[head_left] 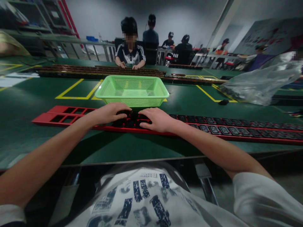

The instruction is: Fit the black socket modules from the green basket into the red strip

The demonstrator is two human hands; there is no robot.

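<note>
Long red trays (56,116) lie side by side across the table in front of me. Black square parts (210,120) fill their pockets from the middle to the right. My left hand (111,113) is over the trays left of centre, its thumb and fingers apart at the black parts. Close to its right, my right hand (157,119) rests on the trays with fingers stretched out and thumb spread, touching the parts. I see nothing lifted in either hand; the surfaces under the fingers are partly hidden. At the left end, several tray pockets hold no black part.
A light green basket (132,102) stands just behind the trays. Dark strips (101,72) lie farther back, before a seated person (130,47). A clear plastic bag (260,82) is at the right, near a small black piece (223,102). Yellow tape (71,97) marks the green table.
</note>
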